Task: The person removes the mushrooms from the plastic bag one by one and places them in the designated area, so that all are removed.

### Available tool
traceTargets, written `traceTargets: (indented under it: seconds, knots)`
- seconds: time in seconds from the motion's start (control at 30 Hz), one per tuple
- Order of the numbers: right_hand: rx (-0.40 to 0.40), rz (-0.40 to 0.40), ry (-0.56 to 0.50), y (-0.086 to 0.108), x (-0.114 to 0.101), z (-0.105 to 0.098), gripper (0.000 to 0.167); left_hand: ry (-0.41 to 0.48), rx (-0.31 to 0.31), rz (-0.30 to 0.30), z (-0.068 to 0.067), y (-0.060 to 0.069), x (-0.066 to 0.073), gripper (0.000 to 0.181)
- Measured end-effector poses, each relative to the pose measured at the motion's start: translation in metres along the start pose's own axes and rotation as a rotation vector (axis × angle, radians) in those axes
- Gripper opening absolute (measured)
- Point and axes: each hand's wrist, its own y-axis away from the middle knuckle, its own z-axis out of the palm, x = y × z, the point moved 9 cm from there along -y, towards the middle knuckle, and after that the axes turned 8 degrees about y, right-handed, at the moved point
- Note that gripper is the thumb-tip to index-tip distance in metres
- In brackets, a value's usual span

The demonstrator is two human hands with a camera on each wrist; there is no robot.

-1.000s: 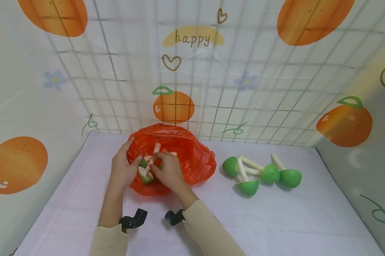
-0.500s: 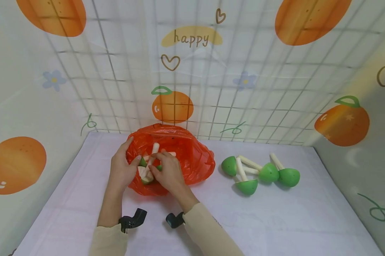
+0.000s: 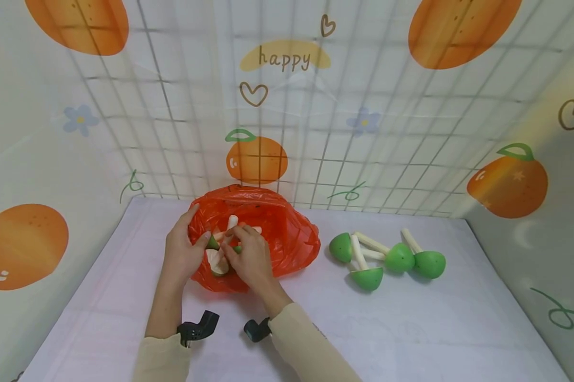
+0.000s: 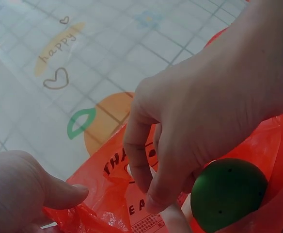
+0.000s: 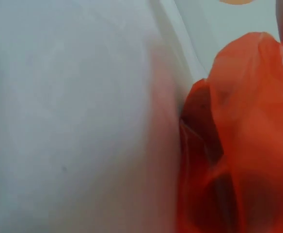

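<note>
- L hand (image 3: 184,252): curled on L side of red plastic bag (image 3: 297,246), thumb at bag's mouth, other fingers wrapped round outside & partly hidden.
- R hand (image 3: 251,257): in bag's mouth, just R of L hand; thumb + index almost together, pinching stem of held mushroom (image 3: 215,261). Rest of fingers bent, partly hidden.
- Held mushroom: in bag, between both hands. Stem tilted, top poking out past R fingertips; pale cap underside below L thumb.
- Green cap (image 3: 212,242): in bag, right by L thumb. More bits under R hand, can't count.
- L wrist view: dark green cap (image 4: 228,194) just below R hand; unclear which mushroom.
- R wrist view: mostly blur + bag; R hand's grip n/a there.
- Four loose mushrooms (image 3: 367,279): R of R hand, past bag, on white cloth (image 3: 425,329). Green caps, pale stems; 3 bunched w/ stems crossed, 4th on far R w/ cap beside next one.
- Black wrist cams (image 3: 198,326): one per wrist, nearer person than hands.
- Backdrop (image 3: 306,116): beyond hands, grid + oranges, "happy" printed.
</note>
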Motion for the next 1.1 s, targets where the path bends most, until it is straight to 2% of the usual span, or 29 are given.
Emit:
traceTargets:
  seconds: [0.4, 0.7, 0.9, 1.1]
  knots:
    - [0.120, 0.062, -0.086, -0.001, 0.007, 0.002, 0.008, 0.013, -0.001, -0.010, 0.000, 0.000, -0.002, 0.069]
    - [0.105, 0.220, -0.258, 0.000, 0.015, 0.007, 0.019, 0.006, 0.008, -0.008, -0.003, -0.001, -0.001, 0.069]
    - [0.121, 0.235, -0.363, 0.002, 0.014, 0.005, 0.023, 0.001, 0.011, -0.011, -0.004, -0.001, -0.001, 0.069]
    - [0.122, 0.241, -0.402, 0.002, 0.013, 0.003, 0.022, 0.003, 0.011, -0.002, -0.004, -0.001, 0.000, 0.069]
